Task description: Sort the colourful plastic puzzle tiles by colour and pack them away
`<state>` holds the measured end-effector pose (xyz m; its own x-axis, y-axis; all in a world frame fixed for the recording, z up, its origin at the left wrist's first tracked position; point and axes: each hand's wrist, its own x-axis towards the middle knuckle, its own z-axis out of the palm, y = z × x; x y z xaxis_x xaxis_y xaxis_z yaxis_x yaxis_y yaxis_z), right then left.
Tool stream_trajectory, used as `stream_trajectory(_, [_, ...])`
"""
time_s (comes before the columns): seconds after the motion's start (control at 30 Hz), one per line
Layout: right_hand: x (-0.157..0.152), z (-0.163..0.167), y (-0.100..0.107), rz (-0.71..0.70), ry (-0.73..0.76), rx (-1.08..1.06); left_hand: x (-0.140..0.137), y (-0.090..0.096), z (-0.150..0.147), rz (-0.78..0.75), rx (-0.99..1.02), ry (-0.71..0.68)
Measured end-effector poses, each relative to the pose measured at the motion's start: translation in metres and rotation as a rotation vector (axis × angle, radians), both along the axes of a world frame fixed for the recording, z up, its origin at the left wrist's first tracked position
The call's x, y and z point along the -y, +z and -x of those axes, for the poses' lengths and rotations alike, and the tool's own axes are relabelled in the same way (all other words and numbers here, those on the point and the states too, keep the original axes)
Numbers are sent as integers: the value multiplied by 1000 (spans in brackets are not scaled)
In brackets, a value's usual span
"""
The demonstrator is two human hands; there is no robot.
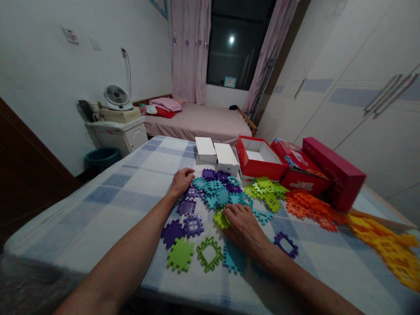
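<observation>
Beside the left edge of a pile of interlocking plastic building tiles rests my left hand (182, 181), its fingers loosely bent, near the purple tiles (194, 191); nothing shows in it. My right hand (241, 223) closes its fingers on a lime green tile (221, 220) just in front of the turquoise tiles (215, 189). Closer to me lie a solid green tile (180, 255), a green frame tile (209, 264), a purple window tile (193, 225) and a turquoise tile (233, 258) partly under my right wrist. A purple frame tile (293, 254) sits right of my forearm.
Lime tiles (267, 192), orange tiles (310, 209) and yellow tiles (387, 245) form heaps on the right. Behind stand white boxes (226, 156), an open red box (259, 166) and a magenta box (348, 179). A checked cloth (108, 205) covers the table.
</observation>
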<state>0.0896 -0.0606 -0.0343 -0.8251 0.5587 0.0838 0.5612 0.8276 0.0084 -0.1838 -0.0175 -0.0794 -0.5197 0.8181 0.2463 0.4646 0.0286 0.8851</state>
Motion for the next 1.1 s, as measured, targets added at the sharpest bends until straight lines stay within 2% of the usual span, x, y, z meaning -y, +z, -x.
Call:
stream_trajectory(0.27, [8,-2,-6,-4,122,-2,0,-1,0,-6,-21,-4])
stream_trajectory(0.47, [4,-14,9,241,31,-181,1,0,0,0,-24,1])
stream_trajectory(0.57, [2,-16,16,288,7,-233,1,1,0,9,-24,1])
stream_trajectory(0.93, [16,-10,15,247,-46,-93,4,6,-2,51,-66,-11])
stream_trajectory(1.1, [12,-5,10,210,-93,-59,3,4,-1,60,-69,-9])
